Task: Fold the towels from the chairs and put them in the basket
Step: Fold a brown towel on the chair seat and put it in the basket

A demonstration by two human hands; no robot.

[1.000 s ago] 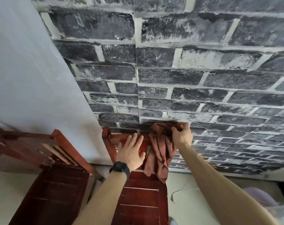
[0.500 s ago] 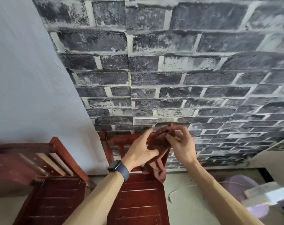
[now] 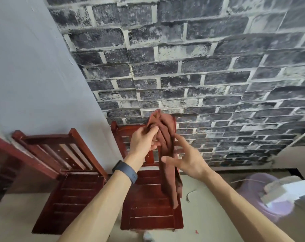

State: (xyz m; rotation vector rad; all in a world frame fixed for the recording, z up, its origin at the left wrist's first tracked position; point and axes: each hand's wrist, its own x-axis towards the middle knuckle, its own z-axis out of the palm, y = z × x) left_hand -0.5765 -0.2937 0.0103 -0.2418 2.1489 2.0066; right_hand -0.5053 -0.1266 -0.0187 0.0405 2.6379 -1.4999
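the left hand (image 3: 144, 140) is pinched around the upper part of a rust-brown towel (image 3: 166, 154), thumb and fingers closed on a bunched fold near its top, so the cloth hangs down in a long crumpled rope in front of the nearer chair (image 3: 148, 206). the towel is lifted clear of the chair back; its top edge pokes up above the left hand against the grey brick wall (image 3: 200, 67), and its lower end dangles over the red slatted seat without clearly touching it. the right hand (image 3: 188, 159) is spread, fingers apart, its thumb and palm just beside the middle of the hanging cloth; whether the thumb actually presses the fabric is hard to tell, but the hand is not closed on anything. a dark watch (image 3: 125, 171) sits on the left wrist. a second red wooden chair (image 3: 64, 180) stands to the left, angled toward the plain pale wall (image 3: 26, 67), with its seat bare. at the lower right, on the floor, there is a pale lilac rounded container (image 3: 252, 199), partly washed out by glare and partly covered by a blurred grey-white object (image 3: 273, 191); what either is cannot be told.
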